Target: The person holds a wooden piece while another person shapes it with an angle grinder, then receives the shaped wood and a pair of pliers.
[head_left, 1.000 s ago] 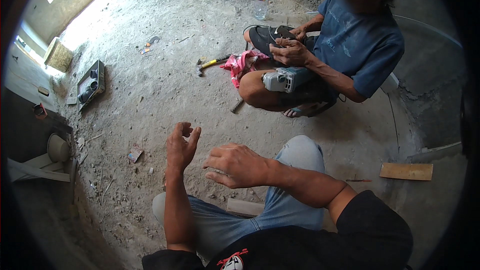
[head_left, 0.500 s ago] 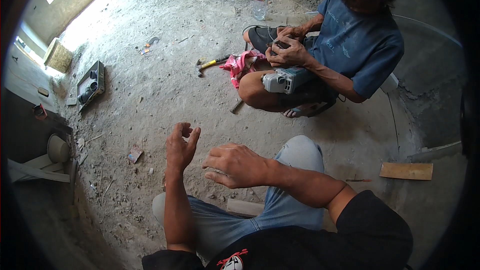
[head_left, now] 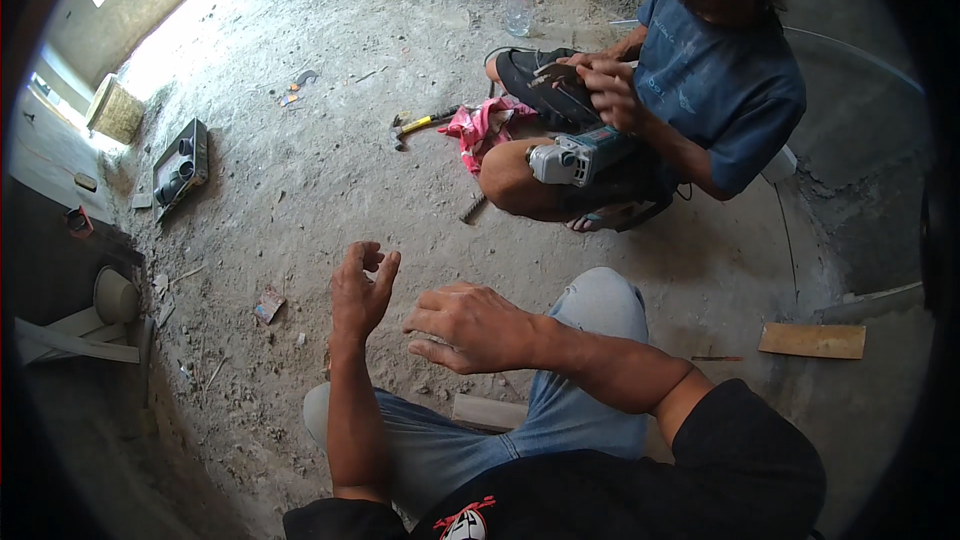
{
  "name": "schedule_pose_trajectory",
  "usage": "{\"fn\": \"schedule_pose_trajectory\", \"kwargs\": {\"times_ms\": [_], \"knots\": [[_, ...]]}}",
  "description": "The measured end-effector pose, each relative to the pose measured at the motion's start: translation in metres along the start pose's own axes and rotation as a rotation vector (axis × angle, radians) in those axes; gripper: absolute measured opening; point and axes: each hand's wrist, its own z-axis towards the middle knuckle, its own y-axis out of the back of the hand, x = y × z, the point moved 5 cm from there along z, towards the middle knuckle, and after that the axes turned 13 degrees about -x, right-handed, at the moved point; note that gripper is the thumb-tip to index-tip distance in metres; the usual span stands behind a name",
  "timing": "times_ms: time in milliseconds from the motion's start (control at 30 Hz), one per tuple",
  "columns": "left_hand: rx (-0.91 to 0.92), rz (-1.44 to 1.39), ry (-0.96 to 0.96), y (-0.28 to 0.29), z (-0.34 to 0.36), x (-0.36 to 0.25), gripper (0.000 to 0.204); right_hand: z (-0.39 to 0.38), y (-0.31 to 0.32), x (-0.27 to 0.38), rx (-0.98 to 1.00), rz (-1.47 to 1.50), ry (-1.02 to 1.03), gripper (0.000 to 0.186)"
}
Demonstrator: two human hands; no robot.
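Note:
My left hand (head_left: 362, 285) is raised above the dusty floor (head_left: 260, 240), fingers loosely curled and apart, holding nothing. Beside it, my right hand (head_left: 465, 328) hangs palm down near my right knee, fingers bent and loose, also empty. In front of me a seated co-worker (head_left: 720, 80) in a blue T-shirt handles a small thin object (head_left: 560, 75) with both hands; I cannot make out what it is. A grey and teal power tool (head_left: 570, 162) lies on the co-worker's lap. A pink cloth (head_left: 478, 135), a yellow-handled hammer (head_left: 420, 123) and a drill bit (head_left: 472, 207) lie nearby.
A plastic bottle (head_left: 520, 0) stands at the back. At the left are a pale bucket (head_left: 113, 112), a tray of dark pipe fittings (head_left: 181, 170) and some boards (head_left: 75, 345) by the wall. A tan board (head_left: 810, 340) lies at the right, another piece (head_left: 490, 410) between my legs.
The co-worker's hands have shifted, the nearer one turning with fingers more extended around the small object. My hands have barely moved.

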Motion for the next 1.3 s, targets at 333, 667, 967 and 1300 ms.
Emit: {"fn": "schedule_pose_trajectory", "kwargs": {"times_ms": [333,667,967,1300], "knots": [[-0.008,0.007,-0.018,-0.0007,-0.0012,-0.0002,0.04,-0.0002,0.0007,0.0,0.0,0.007,-0.013,0.027],[-0.021,-0.027,-0.032,-0.0008,-0.0017,0.0025,0.04,-0.0013,-0.0008,0.0008,-0.034,0.019,0.028,0.027],[-0.033,-0.041,-0.056,0.0006,-0.0013,0.0012,0.038,-0.0003,0.0007,0.0026,-0.038,0.003,0.044,0.029],[-0.03,-0.039,-0.035,0.0017,-0.0008,0.0009,0.04,0.0005,0.0014,0.0016,-0.039,0.014,0.028,0.029]]}}
